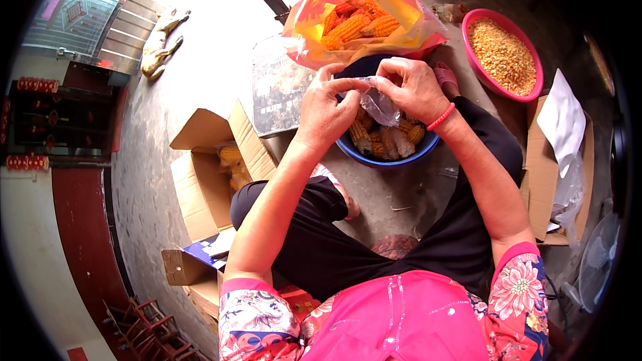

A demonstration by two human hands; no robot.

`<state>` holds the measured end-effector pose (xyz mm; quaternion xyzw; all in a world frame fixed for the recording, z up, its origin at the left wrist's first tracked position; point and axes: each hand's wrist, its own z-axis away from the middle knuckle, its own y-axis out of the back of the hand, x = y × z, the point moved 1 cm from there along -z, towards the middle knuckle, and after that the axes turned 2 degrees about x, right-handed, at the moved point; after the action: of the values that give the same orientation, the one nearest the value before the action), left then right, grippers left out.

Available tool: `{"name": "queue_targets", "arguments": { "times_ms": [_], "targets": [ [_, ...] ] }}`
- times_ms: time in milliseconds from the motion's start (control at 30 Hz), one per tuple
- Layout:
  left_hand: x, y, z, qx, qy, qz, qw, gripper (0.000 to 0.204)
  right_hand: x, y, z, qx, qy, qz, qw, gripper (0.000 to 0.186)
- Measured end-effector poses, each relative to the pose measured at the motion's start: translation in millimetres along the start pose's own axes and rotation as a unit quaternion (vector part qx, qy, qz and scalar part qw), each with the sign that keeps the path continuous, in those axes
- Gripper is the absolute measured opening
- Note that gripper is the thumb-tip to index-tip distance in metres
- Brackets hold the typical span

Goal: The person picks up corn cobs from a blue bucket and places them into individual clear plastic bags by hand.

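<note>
A small clear plastic bag (381, 107) hangs between my two hands. My left hand (329, 103) pinches one side of its top edge, and my right hand (409, 89) pinches the other, with the fingertips almost meeting. Both hands are over a blue basin (382, 162). Inside the basin lie several corn cobs (393, 142), some with orange kernels and some partly bare. The bag's lower end dangles just above the cobs. Right behind my hands stands a large orange and yellow plastic sack (304, 37), its mouth wide, with orange corn ears (361, 25) in it.
At the far right is a pink basin (471, 60) of loose kernels (501, 53). Cardboard boxes stand to my left (197, 194) and right (543, 177). A worn flat board (274, 87) lies left of the sack. A fan (598, 261) is at right; a dog (160, 43) lies far left.
</note>
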<state>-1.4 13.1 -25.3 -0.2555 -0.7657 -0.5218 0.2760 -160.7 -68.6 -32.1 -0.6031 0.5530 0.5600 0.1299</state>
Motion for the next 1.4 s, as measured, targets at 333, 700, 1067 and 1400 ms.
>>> {"name": "queue_targets", "arguments": {
  "times_ms": [333, 700, 1067, 1400],
  "targets": [
    [-16, -3, 2, -0.124, 0.139, -0.093, 0.978, 0.018, 3, -4, 2, -0.013, 0.035, 0.030, 0.999, 0.015],
    [-14, -1, 1, -0.038, 0.065, -0.094, 0.993, 0.020, 3, -3, 1, -0.041, 0.009, -0.024, 0.999, 0.018],
    [-12, 16, -7, 0.057, 0.001, -0.086, 0.995, 0.015, 68, -35, 12, -0.238, -0.080, 0.308, 0.918, 0.018],
    [-19, 16, -5, 0.036, -0.008, -0.105, 0.994, 0.023, 114, -82, 63, -0.511, -0.189, 0.317, 0.776, 0.035]
  ]
}}
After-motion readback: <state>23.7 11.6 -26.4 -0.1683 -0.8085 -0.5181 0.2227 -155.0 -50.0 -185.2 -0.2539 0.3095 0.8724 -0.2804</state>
